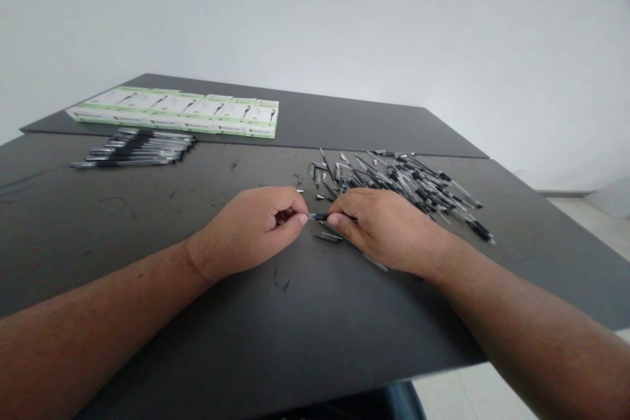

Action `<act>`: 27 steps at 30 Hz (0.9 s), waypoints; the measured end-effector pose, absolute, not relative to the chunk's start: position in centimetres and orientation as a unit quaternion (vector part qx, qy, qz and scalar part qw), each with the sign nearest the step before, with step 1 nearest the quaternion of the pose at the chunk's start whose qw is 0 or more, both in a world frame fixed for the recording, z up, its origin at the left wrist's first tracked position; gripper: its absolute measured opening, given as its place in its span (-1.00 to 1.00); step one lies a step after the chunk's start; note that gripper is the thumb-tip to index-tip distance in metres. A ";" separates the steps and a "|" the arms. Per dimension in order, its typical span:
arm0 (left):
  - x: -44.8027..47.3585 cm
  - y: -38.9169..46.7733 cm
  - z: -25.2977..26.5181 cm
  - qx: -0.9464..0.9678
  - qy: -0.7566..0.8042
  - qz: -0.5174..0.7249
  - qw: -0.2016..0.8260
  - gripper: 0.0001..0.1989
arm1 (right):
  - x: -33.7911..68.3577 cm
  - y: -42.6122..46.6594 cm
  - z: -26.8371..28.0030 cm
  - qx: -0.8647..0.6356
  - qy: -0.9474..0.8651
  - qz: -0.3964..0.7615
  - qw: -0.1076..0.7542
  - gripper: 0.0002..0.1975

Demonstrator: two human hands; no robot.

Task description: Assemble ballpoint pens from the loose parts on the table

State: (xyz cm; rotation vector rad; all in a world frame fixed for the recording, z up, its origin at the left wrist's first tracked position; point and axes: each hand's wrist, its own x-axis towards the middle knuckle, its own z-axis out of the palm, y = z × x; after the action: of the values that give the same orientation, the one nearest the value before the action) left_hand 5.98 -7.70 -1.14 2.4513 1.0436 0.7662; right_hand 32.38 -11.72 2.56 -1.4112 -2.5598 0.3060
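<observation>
Between my two hands, a pen (319,216) with a black grip lies level just above the dark table. My left hand (256,226) is closed, thumb and fingers pinching the pen's left end. Closed round its black part is my right hand (381,226), which hides the rest of it. Right behind and beside the right hand spreads a loose pile of pens and pen parts (418,184), some clear, some with black grips. Small caps and tips (317,174) lie at the pile's left side.
At the left, several pens (140,147) lie side by side in a neat stack. Behind them stands a row of white and green boxes (197,111). The dark table (221,341) has a seam across it and a few dark shreds. A pale wall (315,20) rises behind.
</observation>
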 end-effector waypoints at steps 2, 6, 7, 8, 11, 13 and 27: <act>6.0 -7.7 -1.1 0.868 0.371 0.270 0.187 -0.76 | 32.4 -11.7 2.5 -0.476 -0.865 0.105 0.118 -0.80; 6.1 -7.7 -1.0 0.869 0.372 0.266 0.188 -0.76 | 32.5 -11.7 2.4 -0.479 -0.863 0.096 0.126 -0.86; 6.1 -7.7 -1.0 0.870 0.372 0.265 0.187 -0.76 | 32.5 -11.7 2.4 -0.478 -0.865 0.094 0.116 -0.85; 6.1 -7.7 -1.0 0.870 0.372 0.265 0.186 -0.76 | 32.5 -11.7 2.4 -0.476 -0.868 0.095 0.108 -0.82; 6.0 -7.7 -1.1 0.870 0.373 0.266 0.184 -0.75 | 32.5 -11.7 2.5 -0.471 -0.868 0.103 0.116 -0.79; 6.0 -7.7 -1.1 0.869 0.373 0.267 0.185 -0.75 | 32.5 -11.7 2.6 -0.476 -0.863 0.105 0.132 -0.83; 6.1 -7.7 -1.2 0.873 0.355 0.279 0.185 -0.77 | 32.5 -11.8 2.6 -0.482 -0.860 0.105 0.132 -0.83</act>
State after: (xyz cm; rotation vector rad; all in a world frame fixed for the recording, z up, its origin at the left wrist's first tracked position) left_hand 6.09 -7.69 -1.22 2.4594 1.0002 0.7851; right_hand 32.55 -11.81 2.59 -1.4000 -2.4952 0.3035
